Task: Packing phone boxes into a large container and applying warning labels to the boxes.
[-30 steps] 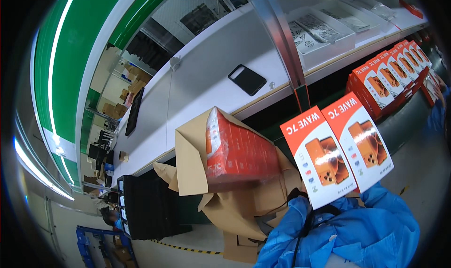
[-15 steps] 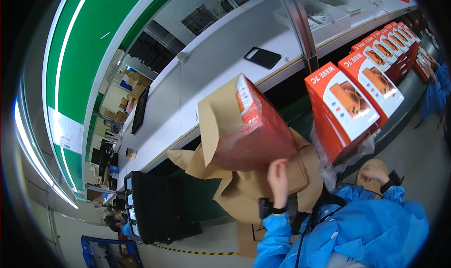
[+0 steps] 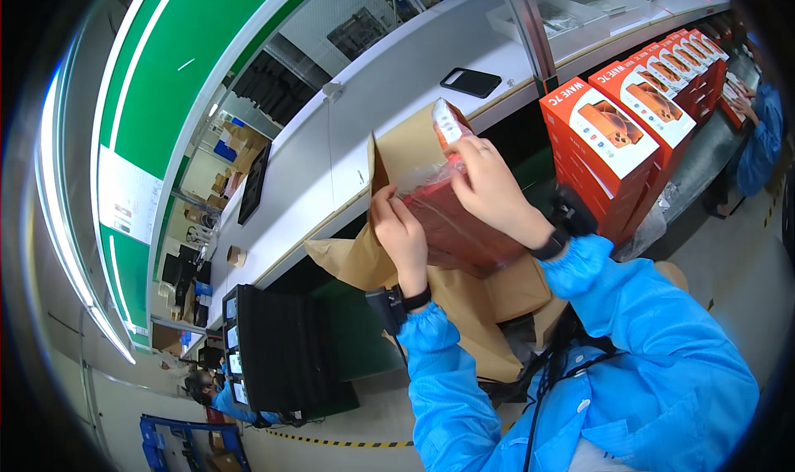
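Observation:
A red package [image 3: 468,236] in clear plastic wrap [image 3: 429,176] stands within opened brown wrapping paper [image 3: 468,319], at the middle of the view. At its near left edge, my left hand [image 3: 402,233] has its fingers closed on the wrap. My right hand [image 3: 493,182] reaches over the top, its fingers curled and pinching the wrap near the white printed end. Parts of both hands' fingertips are hidden by the package and film. Paper flaps rise behind the package and spread out below it.
Red-and-white phone boxes [image 3: 603,132] stand in a long row on the right. A black phone case [image 3: 470,82] lies on the white bench [image 3: 348,137], with clear trays [image 3: 563,16] farther back. A black cart with screens [image 3: 277,348] is lower left. A blue-sleeved person [image 3: 760,132] works at far right.
Both hands have risen onto the package. My left hand moved up and left to its edge; my right hand came from the lower right to its top.

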Action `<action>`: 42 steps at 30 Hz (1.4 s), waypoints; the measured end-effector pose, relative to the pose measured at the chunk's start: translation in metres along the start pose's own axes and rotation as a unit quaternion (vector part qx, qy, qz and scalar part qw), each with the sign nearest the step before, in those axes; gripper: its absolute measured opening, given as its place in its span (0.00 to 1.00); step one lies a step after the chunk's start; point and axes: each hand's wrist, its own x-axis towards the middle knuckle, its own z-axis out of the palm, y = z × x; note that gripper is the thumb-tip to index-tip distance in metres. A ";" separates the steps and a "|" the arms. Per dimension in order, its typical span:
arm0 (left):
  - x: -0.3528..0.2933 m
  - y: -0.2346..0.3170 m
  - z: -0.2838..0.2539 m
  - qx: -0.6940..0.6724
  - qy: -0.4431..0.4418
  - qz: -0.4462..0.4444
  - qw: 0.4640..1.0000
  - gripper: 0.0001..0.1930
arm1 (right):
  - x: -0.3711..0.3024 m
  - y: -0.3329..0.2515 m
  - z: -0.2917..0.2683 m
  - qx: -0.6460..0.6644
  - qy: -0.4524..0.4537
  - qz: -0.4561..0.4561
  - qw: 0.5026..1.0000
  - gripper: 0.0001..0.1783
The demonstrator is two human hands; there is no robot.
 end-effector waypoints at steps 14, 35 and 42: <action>0.066 -0.039 -0.023 0.164 -0.174 -0.117 0.964 0.22 | 0.038 0.038 0.032 -0.265 -0.082 -0.033 0.960 0.11; 0.081 -0.031 -0.033 -0.003 -0.395 0.066 0.917 0.10 | 0.117 0.070 0.079 -0.104 -0.134 -0.040 0.985 0.10; 0.091 -0.042 -0.020 -0.094 -0.154 -0.045 0.983 0.07 | 0.115 0.034 0.071 -0.072 -0.468 0.068 0.878 0.57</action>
